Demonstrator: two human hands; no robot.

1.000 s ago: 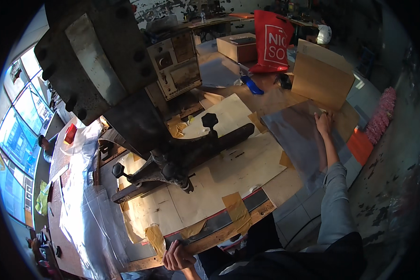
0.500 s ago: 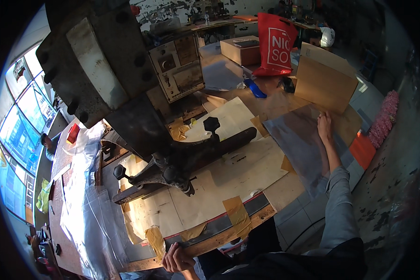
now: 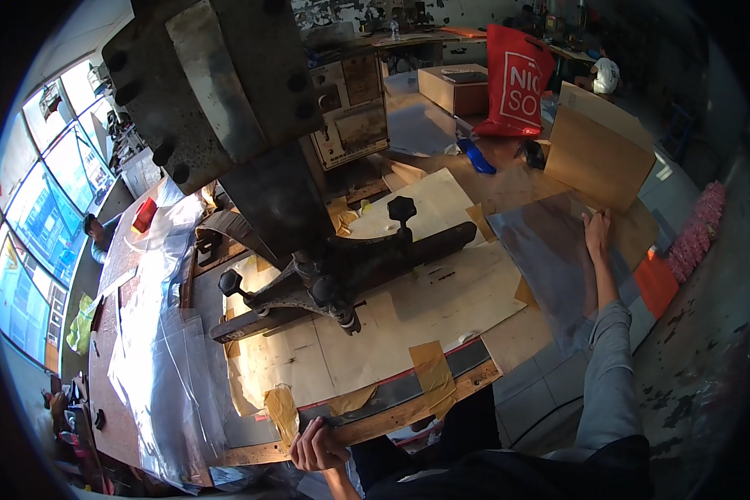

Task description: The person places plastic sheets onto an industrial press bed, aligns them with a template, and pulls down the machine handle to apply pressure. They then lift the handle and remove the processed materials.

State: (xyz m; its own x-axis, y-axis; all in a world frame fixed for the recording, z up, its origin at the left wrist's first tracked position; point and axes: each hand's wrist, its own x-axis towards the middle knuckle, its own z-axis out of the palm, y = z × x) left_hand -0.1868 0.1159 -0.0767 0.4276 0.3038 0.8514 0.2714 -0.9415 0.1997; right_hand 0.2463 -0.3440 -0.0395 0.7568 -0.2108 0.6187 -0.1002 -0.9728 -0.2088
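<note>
My left hand (image 3: 318, 447) has its fingers curled over the wooden front edge (image 3: 392, 427) of the machine bed, beside a flap of brown tape (image 3: 282, 414). Out to the right, my right hand (image 3: 597, 232) has bent fingers at the far edge of a stack of clear plastic sheets (image 3: 546, 258), and seems to pinch it; the fingertips are partly hidden. Between the hands lies a pale board (image 3: 375, 350), taped down. Above it stands a dark metal press (image 3: 279, 200) with a long bar (image 3: 442, 247) and black knobs (image 3: 402, 208).
More clear plastic sheets (image 3: 154, 367) spread over the table at left. An open cardboard box (image 3: 596, 154), a red bag (image 3: 512, 87) and a blue object (image 3: 477, 157) stand beyond the sheets. A pink fluffy duster (image 3: 698, 233) is at far right. Other people sit at the back and far left.
The whole view has shifted, so the press and table sit farther right. Both hands stay at the same places, with the right fingers slightly more extended at the sheet edge.
</note>
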